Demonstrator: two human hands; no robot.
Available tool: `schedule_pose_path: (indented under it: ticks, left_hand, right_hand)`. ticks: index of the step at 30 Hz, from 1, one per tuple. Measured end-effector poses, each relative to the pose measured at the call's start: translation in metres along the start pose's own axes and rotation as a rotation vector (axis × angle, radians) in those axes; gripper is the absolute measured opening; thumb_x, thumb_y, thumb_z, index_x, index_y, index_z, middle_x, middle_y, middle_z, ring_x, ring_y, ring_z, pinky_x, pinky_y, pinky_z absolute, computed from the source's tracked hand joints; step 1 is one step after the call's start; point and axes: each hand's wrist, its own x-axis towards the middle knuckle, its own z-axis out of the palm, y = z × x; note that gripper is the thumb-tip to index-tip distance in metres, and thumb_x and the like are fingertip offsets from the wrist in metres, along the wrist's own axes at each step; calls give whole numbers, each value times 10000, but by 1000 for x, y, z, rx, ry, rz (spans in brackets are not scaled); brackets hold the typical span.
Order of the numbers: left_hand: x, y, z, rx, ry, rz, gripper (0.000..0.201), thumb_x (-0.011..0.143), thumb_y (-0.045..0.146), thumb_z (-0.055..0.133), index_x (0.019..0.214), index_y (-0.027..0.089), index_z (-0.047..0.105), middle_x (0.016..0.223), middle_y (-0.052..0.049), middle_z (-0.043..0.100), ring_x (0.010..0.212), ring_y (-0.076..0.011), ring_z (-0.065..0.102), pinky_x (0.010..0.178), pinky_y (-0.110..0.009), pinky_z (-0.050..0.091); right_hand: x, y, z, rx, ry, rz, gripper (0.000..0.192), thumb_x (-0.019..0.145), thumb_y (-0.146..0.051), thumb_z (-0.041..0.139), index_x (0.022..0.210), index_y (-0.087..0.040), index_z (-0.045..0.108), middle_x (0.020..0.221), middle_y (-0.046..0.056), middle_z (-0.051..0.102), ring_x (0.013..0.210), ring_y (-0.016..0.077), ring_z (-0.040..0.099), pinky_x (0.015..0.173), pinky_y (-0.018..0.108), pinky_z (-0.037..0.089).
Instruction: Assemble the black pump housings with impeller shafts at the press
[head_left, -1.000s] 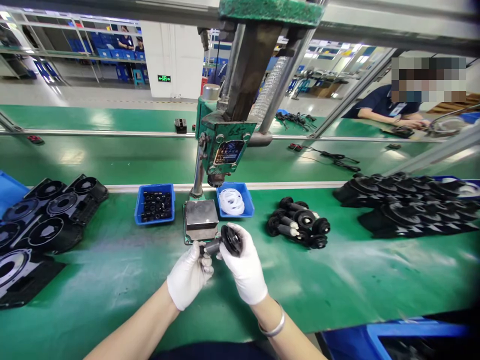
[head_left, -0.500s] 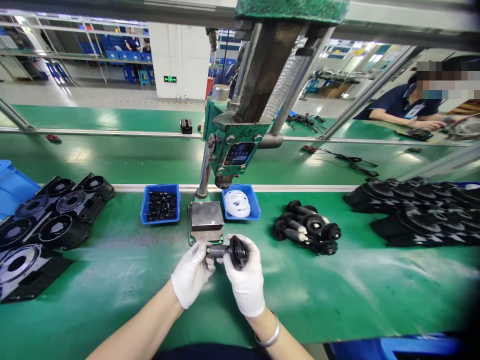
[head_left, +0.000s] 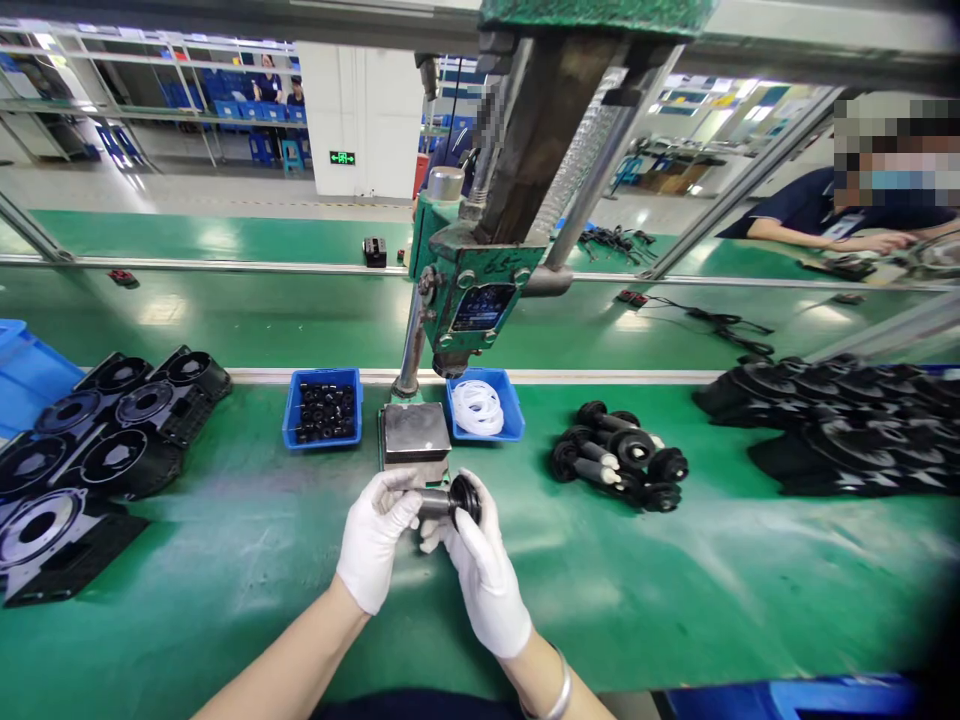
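Our left hand (head_left: 373, 545) and right hand (head_left: 489, 585), both in white gloves, were near each other and closed on one dark wheeled shaft (head_left: 437, 503): the left fingers pinched its plain end, while the right wrapped around the wheel end. We had it raised above the green table (head_left: 615, 600), just on our side of the metal block (head_left: 416, 430), and our fingers hid part of that block's base. Over the block hung the green press (head_left: 484, 265), whose frame blocked much of our view straight ahead. Beyond our hands stood a blue bin of small black pieces (head_left: 326, 412) to the left, and to the right another, holding white rings (head_left: 478, 408), partly behind the press. Farther right we had a heap of similar shafts (head_left: 622, 455); black housings (head_left: 146, 403) crowded the left side, and more dark parts (head_left: 825, 435) the far right. Across from us, a co-worker (head_left: 802, 210) sat at another bench.
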Motion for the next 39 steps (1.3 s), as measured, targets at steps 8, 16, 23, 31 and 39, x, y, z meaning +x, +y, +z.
schedule_pose_path:
  ticks: [8, 16, 23, 31, 39]
  left_hand:
    - [-7, 14, -1, 182, -198, 21, 426, 800, 328, 754, 1169, 172, 609, 1038, -132, 705, 457, -103, 595, 496, -262, 502]
    - [-26, 38, 9, 160, -422, 49, 569, 805, 255, 753, 1331, 274, 535, 1237, -151, 617, 767, -210, 693, 771, -371, 554]
    - [-35, 46, 15, 172, -249, -4, 582, 753, 441, 781, 1259, 222, 591, 1147, -155, 656, 670, -204, 680, 668, -356, 565]
    - [-34, 50, 15, 244, -226, 2, 632, 685, 364, 845, 1250, 240, 591, 1152, -139, 660, 650, -197, 675, 635, -344, 566]
    - [-35, 47, -2, 276, -285, 43, 708, 743, 305, 804, 1378, 276, 491, 1329, -152, 562, 839, -242, 676, 785, -374, 546]
  right_hand:
    - [-3, -14, -13, -6, -155, 62, 517, 956, -489, 512, 1363, -245, 307, 682, -29, 578, 529, 163, 525, 555, 320, 418]
    - [-10, -38, -13, -38, -132, 41, 632, 867, -591, 589, 1370, -259, 396, 712, 9, 599, 558, 188, 542, 578, 337, 452]
    - [-18, -34, 5, 294, -233, 176, 546, 911, -588, 500, 1359, -303, 372, 813, 26, 617, 532, 157, 485, 554, 303, 402]
    - [-20, -32, 8, 354, -216, 150, 573, 890, -551, 578, 1356, -302, 356, 731, -5, 576, 577, 162, 518, 596, 298, 422]
    - [-13, -18, 1, 203, -198, 52, 597, 896, -586, 552, 1369, -274, 366, 735, 0, 583, 596, 178, 559, 585, 317, 467]
